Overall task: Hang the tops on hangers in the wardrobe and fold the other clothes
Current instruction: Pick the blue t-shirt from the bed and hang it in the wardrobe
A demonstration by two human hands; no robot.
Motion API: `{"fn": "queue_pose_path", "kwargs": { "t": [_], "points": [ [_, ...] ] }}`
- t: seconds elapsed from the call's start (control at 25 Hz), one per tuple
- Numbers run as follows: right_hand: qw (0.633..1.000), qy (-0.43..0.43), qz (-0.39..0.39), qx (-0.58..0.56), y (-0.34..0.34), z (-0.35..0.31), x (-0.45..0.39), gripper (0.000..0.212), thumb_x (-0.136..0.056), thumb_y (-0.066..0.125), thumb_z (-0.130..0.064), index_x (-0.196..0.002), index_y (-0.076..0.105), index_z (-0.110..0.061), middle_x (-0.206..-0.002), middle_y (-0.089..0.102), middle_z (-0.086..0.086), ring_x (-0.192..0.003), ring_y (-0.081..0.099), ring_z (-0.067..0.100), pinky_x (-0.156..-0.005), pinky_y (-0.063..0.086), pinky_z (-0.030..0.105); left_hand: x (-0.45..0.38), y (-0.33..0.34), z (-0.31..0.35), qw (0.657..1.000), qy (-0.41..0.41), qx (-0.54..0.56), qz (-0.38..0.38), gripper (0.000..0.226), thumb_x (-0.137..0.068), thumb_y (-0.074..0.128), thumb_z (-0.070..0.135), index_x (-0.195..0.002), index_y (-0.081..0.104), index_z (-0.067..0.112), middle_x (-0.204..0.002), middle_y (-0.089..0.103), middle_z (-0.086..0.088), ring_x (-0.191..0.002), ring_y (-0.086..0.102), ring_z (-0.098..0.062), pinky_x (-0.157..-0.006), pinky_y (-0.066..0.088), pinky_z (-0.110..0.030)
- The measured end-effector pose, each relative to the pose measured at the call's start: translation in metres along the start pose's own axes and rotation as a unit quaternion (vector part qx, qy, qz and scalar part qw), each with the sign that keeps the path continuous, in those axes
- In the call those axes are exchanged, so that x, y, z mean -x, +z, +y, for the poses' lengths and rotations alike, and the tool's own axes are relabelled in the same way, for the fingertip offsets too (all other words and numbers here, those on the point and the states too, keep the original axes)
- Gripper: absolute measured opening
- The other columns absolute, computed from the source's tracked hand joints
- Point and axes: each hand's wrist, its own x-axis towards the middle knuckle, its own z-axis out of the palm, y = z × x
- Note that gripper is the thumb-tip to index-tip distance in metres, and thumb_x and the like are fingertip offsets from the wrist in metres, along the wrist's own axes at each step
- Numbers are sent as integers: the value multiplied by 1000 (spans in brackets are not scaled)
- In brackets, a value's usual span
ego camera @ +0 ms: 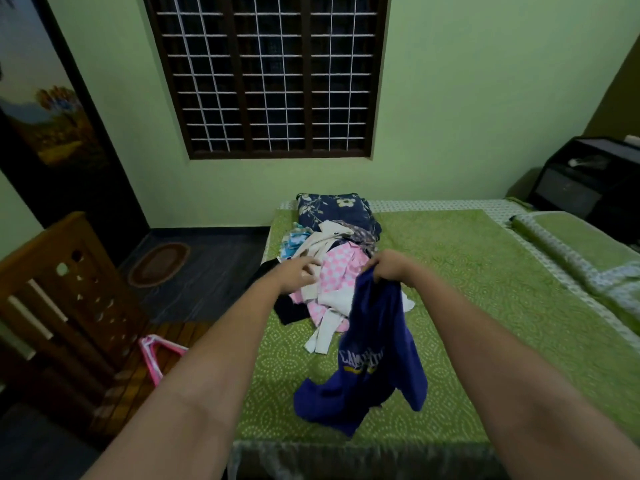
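A heap of mixed clothes (332,271) lies on the bed with the green patterned cover (485,306); pink-and-white, cream, floral and dark pieces show in it. My right hand (389,266) grips the top of a blue T-shirt (370,368) with printed letters. The shirt hangs down from that hand, and its lower part rests on the cover. Over the left side of the heap my left hand (299,273) reaches with relaxed fingers, holding nothing that I can see. Pink hangers (156,355) lie on the wooden surface to the left of the bed.
A dark blue floral folded cloth (334,209) sits behind the heap near the wall. A wooden bed frame (65,289) stands at the left, and a brown oval mat (159,263) lies on the dark floor. A black cabinet (588,181) is at the far right.
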Motion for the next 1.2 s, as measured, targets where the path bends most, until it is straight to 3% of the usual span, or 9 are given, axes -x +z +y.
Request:
{"fn": "queue_pose_path", "kwargs": {
  "t": [0.12,0.24,0.4,0.56,0.68,0.76,0.84,0.92,1.2],
  "points": [
    [996,-61,14,-56,-17,-30,6,46,-73,52,13,-107,72,-11,-81,61,5,-69,48,16,-46,34,8,-2,26,49,990,75,97,-71,36,-91,62,33,-122,59,14,-112,61,-2,-102,57,-17,-83,44,-27],
    [988,-81,44,-122,-41,-29,19,41,-72,54,14,-98,73,-10,-82,64,4,-70,53,12,-60,42,16,-9,23,59,988,78,131,-14,39,-84,67,45,-100,66,10,-95,68,-12,-89,63,-29,-72,47,-33],
    [989,-30,124,75,-37,7,16,35,-80,55,5,-106,71,-11,-99,67,7,-94,59,25,-77,42,22,-5,11,28,966,58,-239,80,27,-94,55,38,-108,65,17,-107,64,-9,-100,59,-28,-73,43,-32],
    [964,97,128,212,15,38,23,33,-87,46,3,-114,65,-4,-117,61,18,-106,60,34,-85,50,37,14,20,5,909,-87,-396,98,30,-92,49,8,-119,61,14,-121,62,-9,-110,60,-29,-81,50,-38],
    [947,186,27,259,19,34,40,36,-94,45,-10,-128,57,-8,-134,53,12,-120,54,31,-93,47,39,25,16,4,913,-153,-373,56,37,-93,46,7,-129,55,12,-129,56,-9,-118,56,-28,-84,48,-37],
    [947,224,-17,230,-15,18,44,28,-91,48,-8,-115,62,-5,-132,55,13,-117,55,33,-95,46,41,25,-9,8,931,-192,-309,8,38,-89,49,9,-126,56,9,-124,60,-10,-113,60,-27,-87,49,-35],
    [943,241,-3,230,-63,-4,50,9,-87,53,-4,-83,59,-1,-115,59,16,-104,58,33,-94,48,42,19,-48,25,950,-232,-199,-59,35,-84,52,8,-118,60,2,-106,67,-17,-76,71,-20,-74,54,-29],
    [940,245,33,235,-108,-26,57,21,-88,53,-2,-67,49,-2,-91,54,14,-92,54,31,-91,48,41,13,-96,51,956,-237,-143,-103,33,-91,50,6,-123,56,-1,-103,63,-18,-43,60,-14,-47,49,-19],
    [933,291,75,197,-195,-44,10,22,-91,56,-22,-72,54,-11,-78,54,5,-73,54,21,-69,42,29,-11,-200,110,980,-189,-26,-58,32,-97,46,5,-128,51,3,-123,50,-11,-71,57,-12,-48,51,-15]
  ]
}}
